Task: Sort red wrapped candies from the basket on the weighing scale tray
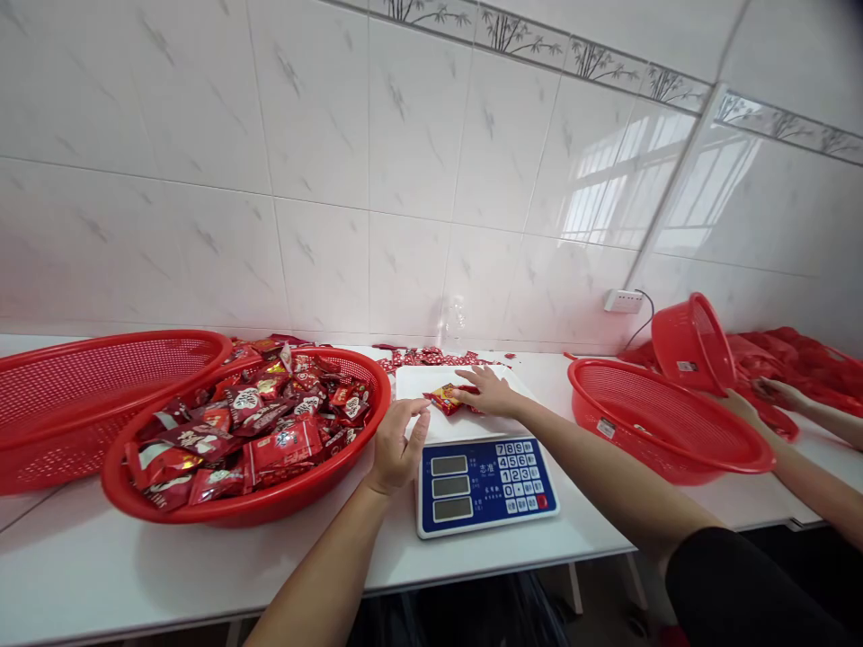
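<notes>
A digital scale with a blue keypad panel and white weighing pan stands on the table. On the pan lies a red and yellow snack packet, with more red wrapping partly covered by my right hand. That hand reaches over the pan with its fingers spread, the lower ones touching the packets. My left hand is at the pan's left edge, fingers slightly bent and thumb apart, with nothing seen in it. Left of it, a red basket is heaped with red wrapped packets.
Another red basket stands at far left. Right of the scale is a red basket; beyond it a co-worker's hands are near a tilted red basket and red mesh material. Small red packets line the tiled wall.
</notes>
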The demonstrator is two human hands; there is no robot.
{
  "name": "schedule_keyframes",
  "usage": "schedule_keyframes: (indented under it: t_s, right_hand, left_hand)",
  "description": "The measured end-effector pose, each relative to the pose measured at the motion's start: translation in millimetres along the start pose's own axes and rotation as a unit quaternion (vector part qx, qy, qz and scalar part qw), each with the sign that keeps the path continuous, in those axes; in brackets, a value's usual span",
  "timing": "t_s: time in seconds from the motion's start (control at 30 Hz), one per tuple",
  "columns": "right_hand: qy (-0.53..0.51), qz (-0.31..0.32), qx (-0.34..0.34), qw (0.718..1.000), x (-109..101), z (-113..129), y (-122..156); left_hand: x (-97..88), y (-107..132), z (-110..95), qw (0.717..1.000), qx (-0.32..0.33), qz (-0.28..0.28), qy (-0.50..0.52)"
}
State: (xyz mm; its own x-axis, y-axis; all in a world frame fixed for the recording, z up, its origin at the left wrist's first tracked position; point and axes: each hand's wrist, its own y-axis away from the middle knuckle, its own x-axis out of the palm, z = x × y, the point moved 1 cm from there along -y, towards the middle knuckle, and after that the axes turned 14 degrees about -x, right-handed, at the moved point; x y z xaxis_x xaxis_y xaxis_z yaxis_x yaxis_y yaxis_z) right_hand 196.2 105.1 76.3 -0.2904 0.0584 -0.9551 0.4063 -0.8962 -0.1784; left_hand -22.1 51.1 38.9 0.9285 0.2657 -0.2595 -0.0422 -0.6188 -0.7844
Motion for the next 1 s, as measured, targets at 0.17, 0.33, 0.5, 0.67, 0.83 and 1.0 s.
schedule_keyframes:
  t_s: [0.17,0.33,0.5,0.67,0.83,1.0]
  right_hand:
    - [-0.014,0.026,-0.063,0.998,5,15,-12]
    - [-0.025,0.006,-0.131,0.991,-3,26,-7]
    - [-0.062,-0.002,-0.208,0.976,-24,26,19]
    - [-0.107,0.048,-0.199,0.973,-36,-1,48]
    - [-0.146,0.046,-0.131,0.979,-32,-29,55]
    - [-0.129,0.047,-0.078,0.987,-10,-25,35]
  left_hand:
    - [2.9,0,3,1.000,0.000,0.003,-0.004]
    - [4.9,1,5,1.000,-0.005,0.003,-0.017]
    - [4.3,1,7,1.000,-0.016,0.002,-0.017]
    - [3.3,1,8,1.000,-0.024,0.007,-0.015]
    - [3.9,2,8,0.999,-0.036,0.016,-0.017]
    - [3.9,3,7,0.999,-0.044,0.016,-0.019]
